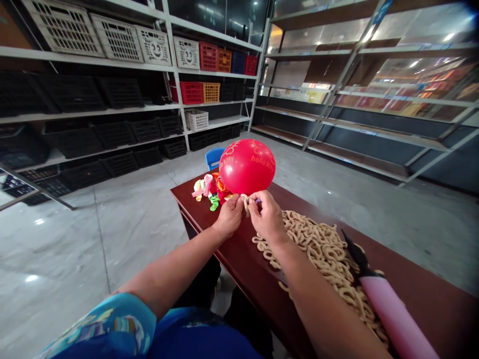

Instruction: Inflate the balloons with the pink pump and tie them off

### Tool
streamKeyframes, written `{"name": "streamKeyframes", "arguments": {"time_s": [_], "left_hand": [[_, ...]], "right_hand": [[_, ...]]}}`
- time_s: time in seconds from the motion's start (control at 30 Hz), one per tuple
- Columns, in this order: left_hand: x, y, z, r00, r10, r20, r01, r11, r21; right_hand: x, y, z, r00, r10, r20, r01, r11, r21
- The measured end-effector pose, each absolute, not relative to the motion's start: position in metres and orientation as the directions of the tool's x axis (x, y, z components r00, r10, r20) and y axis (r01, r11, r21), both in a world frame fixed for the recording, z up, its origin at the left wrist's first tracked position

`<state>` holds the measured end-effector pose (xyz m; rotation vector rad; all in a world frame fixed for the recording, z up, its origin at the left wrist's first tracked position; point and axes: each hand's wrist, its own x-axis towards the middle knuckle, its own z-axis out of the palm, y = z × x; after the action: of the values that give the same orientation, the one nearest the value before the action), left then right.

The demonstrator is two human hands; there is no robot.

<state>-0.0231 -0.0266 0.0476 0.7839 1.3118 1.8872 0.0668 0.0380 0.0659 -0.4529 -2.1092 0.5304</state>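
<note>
A blown-up red balloon (247,169) with yellowish "hello kitty" print stands just beyond my fingertips, its neck end toward me. Between my hands, at that neck, is a beige curled loop (245,203). My left hand (229,215) is closed in a pinch on the loop from the left. From the right, my right hand (267,217) pinches at the balloon's neck beside the loop; its fingertips partly hide what they grip. Both hands are above a dark red-brown table (204,219). Uninflated balloons (212,187) in several colours lie behind my left hand.
A large heap of beige loops (318,247) spreads over the table on the right. Beside it lies a pink cylinder with a black tapered end (392,309), like a hand pump. A blue chair (214,157) stands behind the table. Shelves with plastic crates (155,45) line the back.
</note>
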Motion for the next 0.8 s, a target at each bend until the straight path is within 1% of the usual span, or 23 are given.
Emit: {"name": "streamKeyframes", "arguments": {"time_s": [0.2, 0.37, 0.47, 0.53, 0.6, 0.67, 0.73, 0.8], "left_hand": [[-0.026, -0.024, 0.046, -0.562, 0.822, 0.098, -0.159, -0.223, 0.962], [-0.028, -0.021, 0.045, -0.550, 0.830, 0.091, -0.135, -0.196, 0.971], [-0.028, -0.022, 0.046, -0.541, 0.838, 0.070, -0.125, -0.162, 0.979], [-0.029, -0.023, 0.046, -0.524, 0.848, 0.081, -0.099, -0.155, 0.983], [-0.030, -0.024, 0.046, -0.509, 0.851, 0.127, -0.014, -0.156, 0.988], [-0.032, -0.026, 0.048, -0.502, 0.844, 0.186, 0.136, -0.136, 0.981], [-0.034, -0.028, 0.053, -0.499, 0.833, 0.237, 0.301, -0.089, 0.949], [-0.036, -0.030, 0.059, -0.488, 0.829, 0.274, 0.429, -0.046, 0.902]], "right_hand": [[0.069, 0.045, 0.071, -0.594, 0.493, 0.636, 0.011, 0.795, -0.606], [0.072, 0.053, 0.069, -0.618, 0.538, 0.574, 0.016, 0.738, -0.674], [0.074, 0.056, 0.070, -0.631, 0.543, 0.554, 0.014, 0.722, -0.692], [0.075, 0.057, 0.071, -0.624, 0.553, 0.553, 0.023, 0.719, -0.694], [0.076, 0.058, 0.073, -0.602, 0.573, 0.556, 0.041, 0.718, -0.695], [0.076, 0.057, 0.073, -0.577, 0.596, 0.558, 0.052, 0.709, -0.703], [0.076, 0.057, 0.074, -0.564, 0.616, 0.550, 0.039, 0.685, -0.728], [0.075, 0.057, 0.073, -0.561, 0.635, 0.532, 0.007, 0.646, -0.764]]}}
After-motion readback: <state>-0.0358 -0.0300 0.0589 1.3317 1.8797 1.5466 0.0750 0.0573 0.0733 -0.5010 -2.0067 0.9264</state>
